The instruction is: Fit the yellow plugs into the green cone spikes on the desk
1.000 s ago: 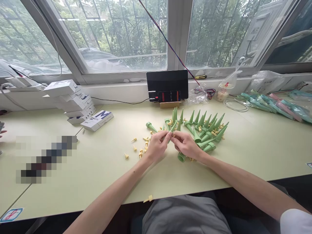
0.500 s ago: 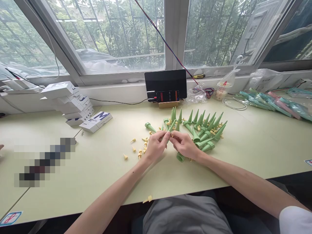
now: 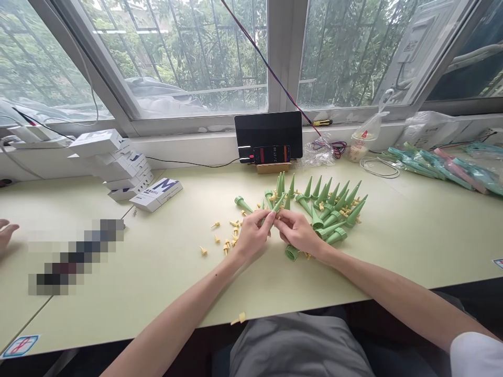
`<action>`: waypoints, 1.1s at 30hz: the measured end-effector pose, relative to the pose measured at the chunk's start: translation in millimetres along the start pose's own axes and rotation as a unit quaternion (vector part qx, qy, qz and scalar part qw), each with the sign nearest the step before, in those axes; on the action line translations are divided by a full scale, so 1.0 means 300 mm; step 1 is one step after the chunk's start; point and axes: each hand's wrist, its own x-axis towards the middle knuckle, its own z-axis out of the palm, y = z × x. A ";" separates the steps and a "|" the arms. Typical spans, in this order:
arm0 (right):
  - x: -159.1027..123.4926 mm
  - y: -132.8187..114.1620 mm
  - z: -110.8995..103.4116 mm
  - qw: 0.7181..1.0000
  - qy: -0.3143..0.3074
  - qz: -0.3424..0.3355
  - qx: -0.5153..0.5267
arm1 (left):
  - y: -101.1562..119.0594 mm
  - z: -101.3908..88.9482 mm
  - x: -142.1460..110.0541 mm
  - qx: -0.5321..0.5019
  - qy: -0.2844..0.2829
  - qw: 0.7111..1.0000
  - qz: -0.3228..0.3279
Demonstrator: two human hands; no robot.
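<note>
Left hand (image 3: 254,235): pinching a green cone (image 3: 279,202) between thumb and fingers, with the tip slanting up and away.
Right hand (image 3: 298,230): bent in close beside the left, near the cone's lower end; cannot tell whether gripping anything.
Loose cones (image 3: 336,236): some upright, some lying on the table (image 3: 176,283), around and beyond the right hand.
Yellow pegs (image 3: 227,246): scattered beside the left hand.
Phone (image 3: 272,154): propped before a dark screen (image 3: 271,128).

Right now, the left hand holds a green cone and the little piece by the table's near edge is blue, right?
Not blue: the head view shows the little piece by the near edge of the table is yellow. The left hand does hold a green cone.
</note>
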 end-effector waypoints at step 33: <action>0.006 0.017 0.005 0.992 0.008 -0.062 -0.106 | -0.018 -0.020 0.015 -0.095 -0.119 0.983 -0.104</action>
